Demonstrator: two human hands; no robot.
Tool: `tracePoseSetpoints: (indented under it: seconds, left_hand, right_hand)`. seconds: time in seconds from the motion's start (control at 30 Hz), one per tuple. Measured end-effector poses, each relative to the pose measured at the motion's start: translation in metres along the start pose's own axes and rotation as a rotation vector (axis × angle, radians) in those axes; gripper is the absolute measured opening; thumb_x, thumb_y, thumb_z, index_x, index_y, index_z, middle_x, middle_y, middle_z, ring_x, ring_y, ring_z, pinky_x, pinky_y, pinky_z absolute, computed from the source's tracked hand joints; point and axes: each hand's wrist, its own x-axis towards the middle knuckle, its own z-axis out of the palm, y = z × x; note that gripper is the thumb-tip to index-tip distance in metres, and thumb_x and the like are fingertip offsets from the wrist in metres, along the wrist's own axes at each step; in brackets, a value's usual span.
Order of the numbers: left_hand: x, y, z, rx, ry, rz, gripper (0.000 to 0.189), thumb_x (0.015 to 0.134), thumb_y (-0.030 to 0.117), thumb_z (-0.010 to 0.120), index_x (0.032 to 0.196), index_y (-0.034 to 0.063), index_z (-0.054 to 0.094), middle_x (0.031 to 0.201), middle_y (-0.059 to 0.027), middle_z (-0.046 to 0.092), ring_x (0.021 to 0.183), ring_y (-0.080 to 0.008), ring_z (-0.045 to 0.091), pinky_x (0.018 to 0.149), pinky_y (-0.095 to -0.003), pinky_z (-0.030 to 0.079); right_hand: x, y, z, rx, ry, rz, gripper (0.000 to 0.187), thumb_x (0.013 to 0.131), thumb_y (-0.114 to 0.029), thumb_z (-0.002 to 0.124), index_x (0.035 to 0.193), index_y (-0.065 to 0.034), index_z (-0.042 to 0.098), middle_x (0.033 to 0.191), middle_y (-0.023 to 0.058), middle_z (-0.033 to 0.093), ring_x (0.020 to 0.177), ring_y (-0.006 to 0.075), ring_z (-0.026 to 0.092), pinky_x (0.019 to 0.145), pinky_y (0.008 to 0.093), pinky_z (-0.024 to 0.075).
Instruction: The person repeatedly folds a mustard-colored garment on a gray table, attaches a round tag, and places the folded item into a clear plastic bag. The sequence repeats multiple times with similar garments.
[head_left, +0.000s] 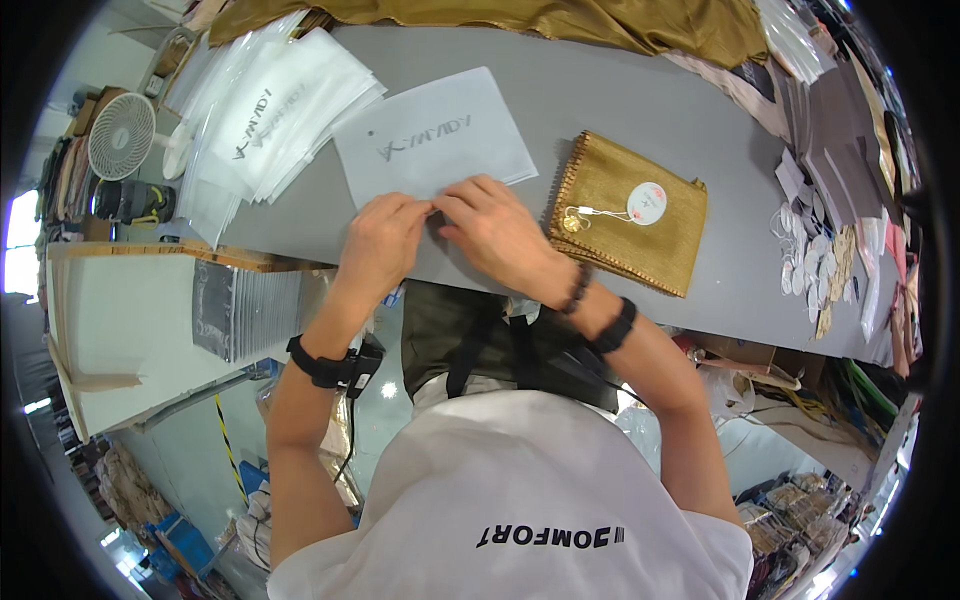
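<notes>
A frosted plastic bag (442, 127) with printed lettering lies flat on the grey table (615, 90) before me. My left hand (386, 236) and my right hand (491, 229) meet at its near edge, fingertips pinched together on that edge. Exactly how the edge sits between the fingers is hidden. Just right of my right hand rests a folded gold cloth (637, 225) with a whip-stitched border. A round white hang tag (646, 203) on a white string and a small gold charm (572, 223) lie on top of it.
More frosted bags (277, 112) are fanned out at the left. Gold fabric (525, 19) drapes along the far edge. At the right are loose tags (810, 262) and grey card sheets (832, 135). A white fan (122, 136) and a lower shelf with stacked packets (247, 311) stand left.
</notes>
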Motion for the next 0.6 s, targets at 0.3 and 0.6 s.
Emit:
tracePoseSetpoints:
  seconds: [0.3, 0.6]
  left_hand:
    - [0.008, -0.012, -0.004, -0.173, -0.156, -0.29, 0.039, 0.084, -0.01, 0.072, 0.12, 0.0018, 0.062, 0.091, -0.0138, 0.075, 0.08, -0.0205, 0.074, 0.076, -0.0319, 0.06]
    - [-0.01, -0.037, -0.025, 0.073, -0.056, -0.225, 0.019, 0.079, -0.003, 0.067, 0.097, 0.0032, 0.068, 0.086, -0.011, 0.065, 0.072, -0.0257, 0.064, 0.068, -0.0376, 0.054]
  right_hand:
    - [0.017, 0.015, 0.03, -0.225, -0.071, -0.17, 0.013, 0.084, -0.015, 0.07, 0.093, -0.0053, 0.069, 0.098, 0.0071, 0.063, 0.1, 0.0247, 0.06, 0.087, 0.0364, 0.046]
    - [0.001, 0.042, -0.08, -0.429, -0.206, -0.156, 0.011, 0.088, -0.017, 0.066, 0.096, -0.0085, 0.068, 0.1, 0.0067, 0.065, 0.102, 0.0242, 0.063, 0.094, 0.0405, 0.0474]
